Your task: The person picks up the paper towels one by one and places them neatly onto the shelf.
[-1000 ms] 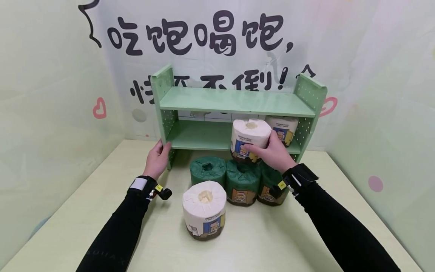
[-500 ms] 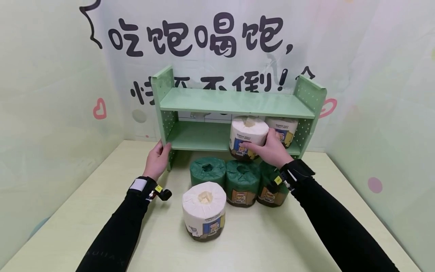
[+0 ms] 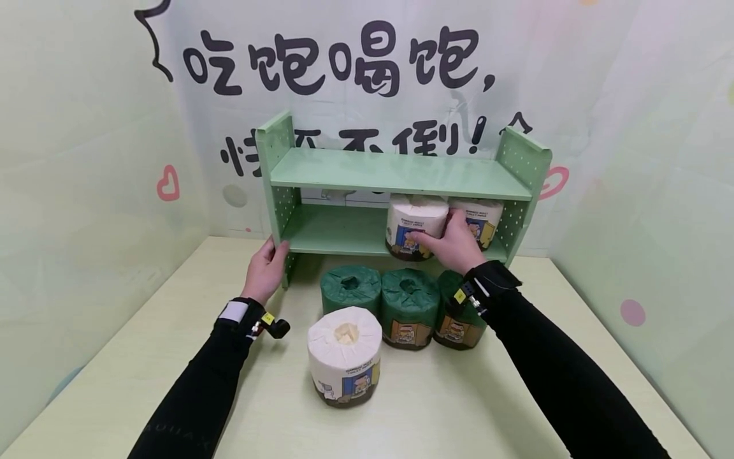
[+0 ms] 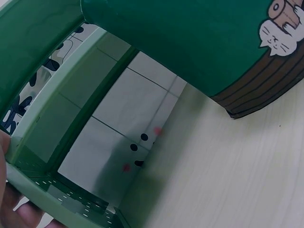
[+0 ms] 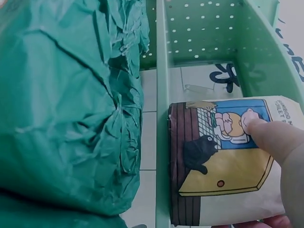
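A green two-tier shelf rack (image 3: pixel 395 172) stands at the back of the table. My right hand (image 3: pixel 455 245) grips a white-wrapped toilet roll (image 3: pixel 414 220), thumb across its printed front and fingers round its right side. That roll is upright at the front of the middle shelf, left of another white toilet roll (image 3: pixel 482 223). In the right wrist view the thumb (image 5: pixel 273 135) lies on the roll's picture. My left hand (image 3: pixel 265 271) holds the rack's left side panel (image 4: pixel 57 194), thumb at the front edge and fingers behind it.
Green-wrapped toilet rolls (image 3: pixel 351 287) stand in a row on the table (image 3: pixel 447 408) before the rack. A further white toilet roll (image 3: pixel 345 354) is in front of them. A printed cloth backdrop (image 3: pixel 344 57) rises behind, with side walls left and right.
My right hand has moved the white toilet roll back and slightly left, from in front of the middle shelf to under the top board. My left hand stays in place.
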### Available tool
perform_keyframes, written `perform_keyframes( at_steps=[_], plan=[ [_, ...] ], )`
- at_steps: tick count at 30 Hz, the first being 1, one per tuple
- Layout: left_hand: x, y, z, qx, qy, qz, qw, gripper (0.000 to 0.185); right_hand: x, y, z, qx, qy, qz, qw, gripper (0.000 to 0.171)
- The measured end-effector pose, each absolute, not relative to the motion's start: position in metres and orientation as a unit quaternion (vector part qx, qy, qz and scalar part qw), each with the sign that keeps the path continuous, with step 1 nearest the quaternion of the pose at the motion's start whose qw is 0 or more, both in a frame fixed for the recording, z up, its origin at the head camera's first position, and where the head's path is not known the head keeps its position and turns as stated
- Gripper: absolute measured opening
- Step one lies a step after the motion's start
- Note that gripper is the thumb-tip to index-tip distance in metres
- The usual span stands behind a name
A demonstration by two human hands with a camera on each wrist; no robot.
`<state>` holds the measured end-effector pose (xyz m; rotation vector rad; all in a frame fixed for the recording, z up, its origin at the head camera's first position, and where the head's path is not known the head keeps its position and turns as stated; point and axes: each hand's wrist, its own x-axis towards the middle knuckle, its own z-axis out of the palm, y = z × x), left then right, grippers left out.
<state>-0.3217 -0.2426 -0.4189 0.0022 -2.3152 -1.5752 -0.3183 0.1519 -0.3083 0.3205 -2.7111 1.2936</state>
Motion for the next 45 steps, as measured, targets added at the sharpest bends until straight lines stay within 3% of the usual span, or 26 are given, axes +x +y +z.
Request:
perform_keyframes(
  at_steps=[14,23,32,41,45],
  plan=[
    [-0.317,-0.241,-0.416,-0.007,-0.816,-0.554,0.167,0.059,-0.326,0.142,-0.301,0.091,-0.928,0.355,0.069,0.083],
    [-0.319,-0.242,-0.417,-0.006,-0.814,-0.557,0.167,0.058,-0.334,0.141,-0.3,0.085,-0.93,0.353,0.055,0.081],
    [-0.317,-0.239,-0.416,-0.006,-0.815,-0.553,0.174,0.058,-0.335,0.142,-0.3,0.096,-0.93,0.348,0.065,0.062],
    [-0.317,-0.24,-0.417,-0.005,-0.813,-0.557,0.17,0.058,-0.327,0.147,-0.3,0.103,-0.933,0.338,0.067,0.057],
    [-0.319,-0.241,-0.417,-0.004,-0.814,-0.554,0.173,0.057,-0.32,0.152,-0.299,0.102,-0.931,0.346,0.056,0.069]
  ],
)
